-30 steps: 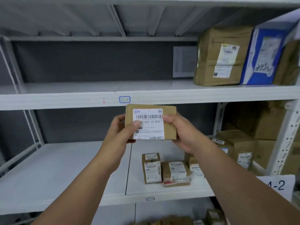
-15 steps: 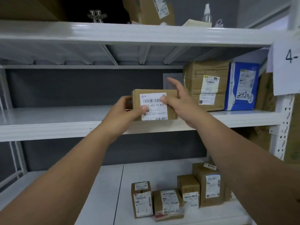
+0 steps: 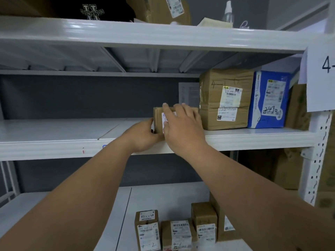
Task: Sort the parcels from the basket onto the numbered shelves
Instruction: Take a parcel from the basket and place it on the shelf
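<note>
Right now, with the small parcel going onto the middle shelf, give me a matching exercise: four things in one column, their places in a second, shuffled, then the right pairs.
Things
1. small brown parcel
2. blue parcel
3. spray bottle
4. boxes marked 4-2

Places
A. top shelf
B. bottom shelf, front
C. middle shelf, between the left hand and right hand
D. middle shelf, right of the large brown box

Pairs: 1-C, 2-D, 3-A, 4-B
</note>
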